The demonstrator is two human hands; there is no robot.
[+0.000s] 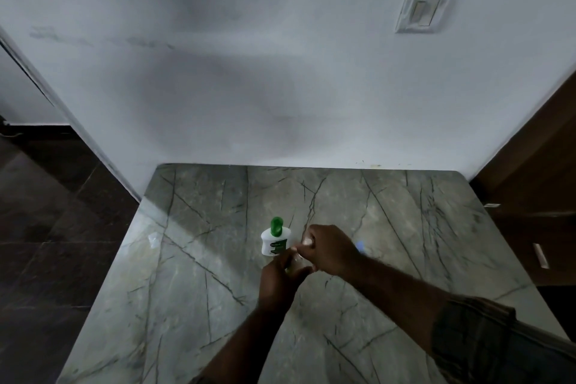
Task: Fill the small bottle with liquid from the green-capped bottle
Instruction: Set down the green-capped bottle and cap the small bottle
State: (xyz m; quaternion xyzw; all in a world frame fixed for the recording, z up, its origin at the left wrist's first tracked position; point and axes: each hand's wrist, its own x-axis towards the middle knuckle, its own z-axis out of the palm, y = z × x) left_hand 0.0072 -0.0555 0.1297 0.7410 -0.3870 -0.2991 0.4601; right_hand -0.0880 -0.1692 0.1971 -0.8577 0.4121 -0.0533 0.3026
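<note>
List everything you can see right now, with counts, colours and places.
green-capped bottle: one, white with green cap, upright on the table just beyond the left hand
small bottle: one, clear, mostly hidden between both hands
blue thing: one, small, behind the right wrist; too hidden to identify
table: one, grey-green marble, dark veins
wall switch: one, white, upper right on the wall
left hand: grips the small bottle's body
right hand: fingers curled over the small bottle's top

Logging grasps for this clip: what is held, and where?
Left hand grips the small bottle round its body; right hand seems to pinch its top.
</note>
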